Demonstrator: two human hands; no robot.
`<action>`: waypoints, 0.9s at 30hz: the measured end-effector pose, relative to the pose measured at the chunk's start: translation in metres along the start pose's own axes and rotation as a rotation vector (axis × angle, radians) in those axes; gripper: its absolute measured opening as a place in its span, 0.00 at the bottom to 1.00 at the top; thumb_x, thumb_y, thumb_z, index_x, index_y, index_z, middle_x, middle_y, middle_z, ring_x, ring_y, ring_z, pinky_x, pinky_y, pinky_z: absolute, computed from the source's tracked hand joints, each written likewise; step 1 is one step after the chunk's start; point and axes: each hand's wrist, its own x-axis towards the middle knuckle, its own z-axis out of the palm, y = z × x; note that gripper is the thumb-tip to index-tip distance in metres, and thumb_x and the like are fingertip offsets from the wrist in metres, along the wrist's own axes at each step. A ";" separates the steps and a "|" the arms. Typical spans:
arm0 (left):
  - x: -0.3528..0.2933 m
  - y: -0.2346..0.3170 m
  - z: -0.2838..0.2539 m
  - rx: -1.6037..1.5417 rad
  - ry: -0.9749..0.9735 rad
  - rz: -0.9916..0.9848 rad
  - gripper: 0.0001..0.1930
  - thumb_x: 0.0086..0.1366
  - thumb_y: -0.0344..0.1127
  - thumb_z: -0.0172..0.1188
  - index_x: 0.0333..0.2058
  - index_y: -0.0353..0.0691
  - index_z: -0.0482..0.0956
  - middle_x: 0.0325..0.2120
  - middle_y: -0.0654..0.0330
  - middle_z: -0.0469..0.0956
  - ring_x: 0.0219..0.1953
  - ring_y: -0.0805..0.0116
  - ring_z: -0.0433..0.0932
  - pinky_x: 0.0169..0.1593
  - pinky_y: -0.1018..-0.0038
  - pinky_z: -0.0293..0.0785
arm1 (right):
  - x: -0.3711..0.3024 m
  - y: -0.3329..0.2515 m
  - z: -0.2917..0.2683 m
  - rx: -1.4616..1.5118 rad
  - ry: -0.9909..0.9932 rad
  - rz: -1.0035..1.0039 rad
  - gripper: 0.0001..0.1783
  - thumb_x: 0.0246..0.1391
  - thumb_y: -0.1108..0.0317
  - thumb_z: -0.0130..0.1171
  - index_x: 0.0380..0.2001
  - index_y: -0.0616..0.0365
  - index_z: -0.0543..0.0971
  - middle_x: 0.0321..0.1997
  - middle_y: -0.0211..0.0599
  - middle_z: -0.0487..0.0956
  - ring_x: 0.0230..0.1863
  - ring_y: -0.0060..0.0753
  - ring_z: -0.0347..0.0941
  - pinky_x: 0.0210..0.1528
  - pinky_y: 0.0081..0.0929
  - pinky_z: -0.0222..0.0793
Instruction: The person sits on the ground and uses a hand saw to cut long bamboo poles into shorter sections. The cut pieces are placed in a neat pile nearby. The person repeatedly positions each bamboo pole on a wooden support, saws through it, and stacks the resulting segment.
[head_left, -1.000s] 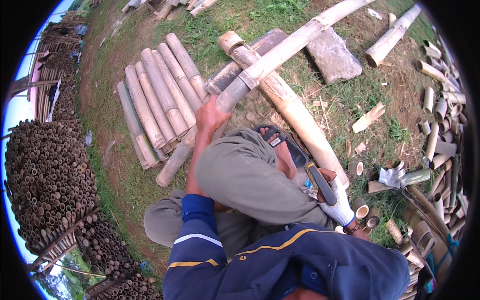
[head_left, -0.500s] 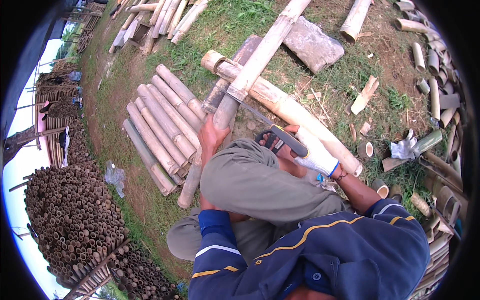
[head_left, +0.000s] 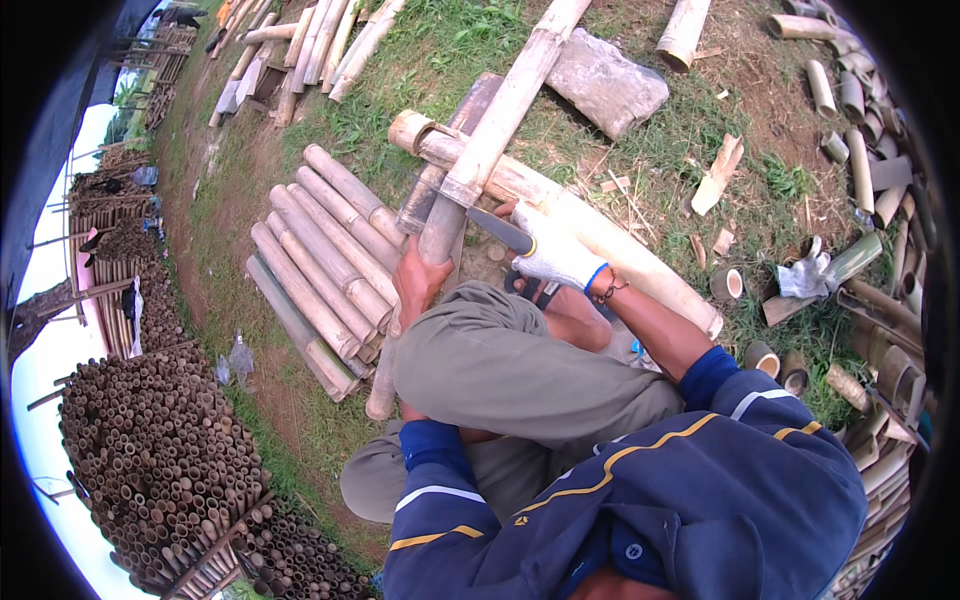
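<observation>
A long bamboo pole [head_left: 505, 105] slants away from beside my knee, resting across a thicker bamboo log [head_left: 590, 225] on the grass. My bare left hand [head_left: 421, 276] is wrapped round the pole's nearer part. In a white knit glove, my right hand [head_left: 548, 246] grips the dark handle of a hand saw [head_left: 502, 231]. The saw lies across the pole just on the near side of the log, its handle close against the pole. Most of the blade is hidden or too thin to make out.
Cut bamboo lengths [head_left: 325, 265] lie side by side left of my knee. Beyond the log sits a grey stone block [head_left: 608, 85]. A loose white glove [head_left: 805, 270] rests on bamboo at the right. A large stack of bamboo [head_left: 160, 450] fills the lower left.
My right hand has pushed the saw forward and left, bringing its handle up to the pole. My left hand keeps its hold on the pole. The view has shifted slightly.
</observation>
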 end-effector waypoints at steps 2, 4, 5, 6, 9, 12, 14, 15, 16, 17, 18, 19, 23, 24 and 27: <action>0.001 0.002 -0.001 0.017 0.001 -0.003 0.40 0.51 0.47 0.80 0.63 0.43 0.79 0.50 0.39 0.89 0.55 0.36 0.87 0.58 0.49 0.82 | -0.023 0.018 -0.004 -0.109 0.050 -0.088 0.36 0.57 0.71 0.69 0.70 0.48 0.73 0.49 0.40 0.84 0.47 0.39 0.87 0.47 0.37 0.84; 0.004 -0.009 0.002 0.027 0.035 0.032 0.40 0.51 0.49 0.79 0.63 0.45 0.78 0.46 0.35 0.89 0.51 0.32 0.87 0.55 0.44 0.81 | -0.078 0.024 -0.015 -0.312 0.122 -0.191 0.38 0.54 0.69 0.72 0.69 0.49 0.75 0.56 0.47 0.84 0.54 0.50 0.86 0.57 0.41 0.81; 0.001 -0.011 0.003 0.031 0.031 0.029 0.40 0.51 0.49 0.79 0.63 0.45 0.78 0.46 0.36 0.89 0.51 0.32 0.87 0.55 0.44 0.82 | -0.118 0.022 -0.030 -0.212 0.072 -0.082 0.38 0.54 0.71 0.72 0.70 0.52 0.74 0.57 0.46 0.84 0.54 0.49 0.85 0.59 0.40 0.80; -0.002 -0.012 0.003 0.034 0.032 0.026 0.41 0.51 0.49 0.79 0.64 0.45 0.78 0.46 0.36 0.89 0.51 0.32 0.87 0.55 0.44 0.82 | -0.155 0.005 -0.044 -0.220 0.028 -0.030 0.38 0.54 0.74 0.70 0.70 0.54 0.74 0.57 0.46 0.84 0.53 0.45 0.85 0.58 0.37 0.80; -0.005 -0.013 0.002 0.025 -0.011 -0.003 0.41 0.51 0.50 0.79 0.64 0.45 0.77 0.46 0.37 0.89 0.51 0.32 0.87 0.55 0.44 0.82 | -0.219 0.005 -0.061 -0.202 0.066 0.040 0.38 0.56 0.77 0.66 0.72 0.54 0.73 0.57 0.47 0.83 0.52 0.39 0.85 0.58 0.34 0.79; -0.008 -0.014 0.005 0.005 0.029 0.020 0.41 0.51 0.50 0.80 0.64 0.45 0.77 0.45 0.37 0.89 0.51 0.32 0.87 0.55 0.45 0.82 | -0.196 0.001 -0.052 -0.185 0.051 0.083 0.37 0.56 0.75 0.67 0.71 0.54 0.73 0.59 0.45 0.83 0.54 0.41 0.85 0.59 0.34 0.79; -0.008 -0.011 0.007 -0.007 0.025 0.034 0.41 0.51 0.49 0.80 0.64 0.45 0.77 0.45 0.37 0.89 0.50 0.32 0.87 0.55 0.45 0.82 | -0.128 0.029 -0.031 -0.253 0.128 -0.114 0.36 0.56 0.73 0.68 0.69 0.54 0.75 0.58 0.44 0.84 0.54 0.43 0.85 0.58 0.35 0.80; -0.005 -0.007 0.007 -0.014 0.029 0.044 0.41 0.51 0.49 0.80 0.64 0.45 0.77 0.45 0.37 0.89 0.50 0.32 0.87 0.55 0.45 0.82 | -0.095 0.041 -0.021 -0.296 0.172 -0.209 0.35 0.56 0.72 0.69 0.69 0.54 0.75 0.58 0.43 0.84 0.54 0.44 0.86 0.57 0.36 0.81; -0.004 -0.008 0.008 0.000 0.039 0.038 0.41 0.51 0.48 0.80 0.64 0.45 0.77 0.45 0.37 0.89 0.50 0.32 0.87 0.55 0.44 0.82 | -0.057 0.035 -0.014 -0.194 0.120 -0.202 0.34 0.59 0.72 0.69 0.69 0.52 0.75 0.51 0.40 0.84 0.47 0.39 0.85 0.51 0.35 0.81; -0.002 -0.005 0.010 0.013 0.046 0.043 0.41 0.51 0.48 0.80 0.64 0.45 0.77 0.45 0.37 0.89 0.50 0.31 0.87 0.55 0.44 0.82 | -0.021 0.027 -0.010 -0.096 0.082 -0.189 0.32 0.62 0.71 0.69 0.69 0.50 0.74 0.45 0.38 0.84 0.41 0.33 0.85 0.46 0.34 0.81; -0.002 -0.008 0.010 0.027 0.057 0.028 0.41 0.51 0.48 0.80 0.64 0.45 0.77 0.45 0.37 0.89 0.50 0.31 0.87 0.55 0.44 0.82 | -0.004 -0.006 -0.005 -0.100 0.006 0.023 0.32 0.62 0.73 0.69 0.69 0.49 0.74 0.43 0.34 0.84 0.41 0.30 0.84 0.44 0.33 0.82; 0.000 -0.005 0.006 0.018 0.039 0.026 0.41 0.52 0.48 0.80 0.64 0.45 0.77 0.45 0.37 0.89 0.50 0.31 0.87 0.55 0.44 0.81 | 0.002 -0.006 0.002 -0.126 0.047 -0.028 0.33 0.62 0.74 0.69 0.69 0.49 0.74 0.42 0.34 0.84 0.42 0.29 0.85 0.44 0.34 0.83; 0.002 -0.008 0.010 -0.038 0.051 0.027 0.40 0.52 0.47 0.80 0.63 0.46 0.77 0.45 0.36 0.89 0.51 0.31 0.87 0.56 0.44 0.81 | -0.058 0.017 -0.007 -0.204 0.110 -0.224 0.36 0.58 0.74 0.69 0.70 0.52 0.75 0.51 0.38 0.85 0.47 0.32 0.86 0.50 0.33 0.83; -0.001 -0.015 0.016 -0.044 0.061 0.033 0.39 0.52 0.48 0.80 0.63 0.46 0.77 0.45 0.36 0.89 0.51 0.31 0.87 0.56 0.44 0.81 | -0.086 0.020 -0.014 -0.245 0.137 -0.285 0.37 0.56 0.74 0.70 0.70 0.53 0.75 0.56 0.40 0.86 0.48 0.32 0.86 0.52 0.32 0.82; -0.001 -0.016 0.018 -0.037 -0.001 -0.015 0.39 0.53 0.47 0.80 0.62 0.44 0.77 0.45 0.38 0.89 0.52 0.35 0.88 0.56 0.48 0.82 | -0.188 0.005 -0.053 -0.192 0.035 0.052 0.38 0.56 0.78 0.68 0.71 0.59 0.73 0.53 0.40 0.83 0.49 0.32 0.82 0.54 0.33 0.79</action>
